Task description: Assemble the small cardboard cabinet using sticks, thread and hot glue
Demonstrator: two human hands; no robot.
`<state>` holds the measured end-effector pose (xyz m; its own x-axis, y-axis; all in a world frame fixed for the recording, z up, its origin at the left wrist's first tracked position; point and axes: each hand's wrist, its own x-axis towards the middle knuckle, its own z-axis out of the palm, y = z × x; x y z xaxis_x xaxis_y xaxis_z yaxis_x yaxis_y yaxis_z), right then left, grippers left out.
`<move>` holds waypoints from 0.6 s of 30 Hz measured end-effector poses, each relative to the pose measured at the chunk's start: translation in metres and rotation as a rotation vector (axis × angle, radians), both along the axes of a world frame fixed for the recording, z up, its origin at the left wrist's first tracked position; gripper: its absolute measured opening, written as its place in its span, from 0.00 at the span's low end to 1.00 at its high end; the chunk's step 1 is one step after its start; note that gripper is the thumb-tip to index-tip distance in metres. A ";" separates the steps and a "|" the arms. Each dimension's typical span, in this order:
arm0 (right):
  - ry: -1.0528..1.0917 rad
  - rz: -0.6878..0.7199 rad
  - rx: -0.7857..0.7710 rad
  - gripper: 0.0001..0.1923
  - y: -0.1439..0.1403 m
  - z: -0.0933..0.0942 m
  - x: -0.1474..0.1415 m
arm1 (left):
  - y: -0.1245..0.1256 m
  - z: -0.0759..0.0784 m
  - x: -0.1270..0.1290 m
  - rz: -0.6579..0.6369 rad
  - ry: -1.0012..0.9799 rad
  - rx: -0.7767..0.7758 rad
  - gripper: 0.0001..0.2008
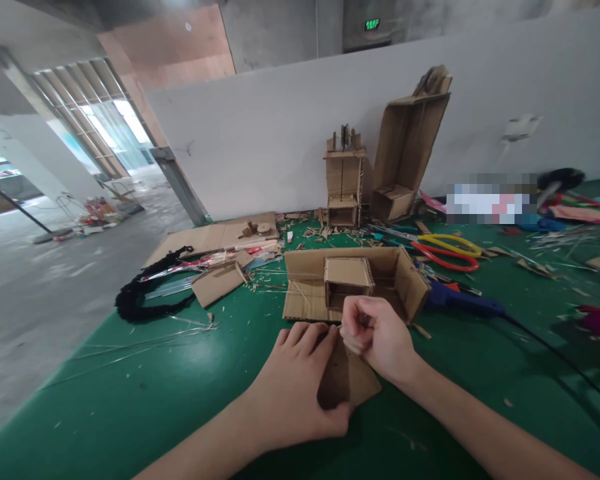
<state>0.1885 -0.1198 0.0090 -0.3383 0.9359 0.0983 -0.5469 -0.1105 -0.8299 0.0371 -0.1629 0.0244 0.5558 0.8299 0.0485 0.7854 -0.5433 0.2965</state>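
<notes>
A piece of cardboard (363,383) lies on the green table in front of me. My left hand (297,383) grips it, fingers bent over its far side and thumb at the near edge. Just above its far edge, my right hand (380,337) is closed in a pinch; whatever sits between those fingertips is too small or hidden to make out. Directly behind both hands lies an open cardboard box (305,305) on its back, with a smaller cardboard compartment (349,272) inside it. My right hand partly covers its front.
Yellow-and-red-handled scissors (447,245) and a blue glue gun (463,300) with a cord lie to the right. Two cardboard structures (344,177) (405,147) stand against the white wall. Black fuzzy material (130,303), thin clear rods and cardboard scraps lie left.
</notes>
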 end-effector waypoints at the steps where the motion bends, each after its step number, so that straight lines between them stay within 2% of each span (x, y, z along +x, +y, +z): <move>1: 0.002 0.000 -0.006 0.17 0.000 0.000 0.000 | 0.000 0.000 0.000 0.000 -0.002 -0.001 0.34; 18: 0.061 0.038 -0.094 0.15 0.005 -0.007 -0.001 | 0.002 -0.005 -0.003 -0.013 -0.019 0.018 0.36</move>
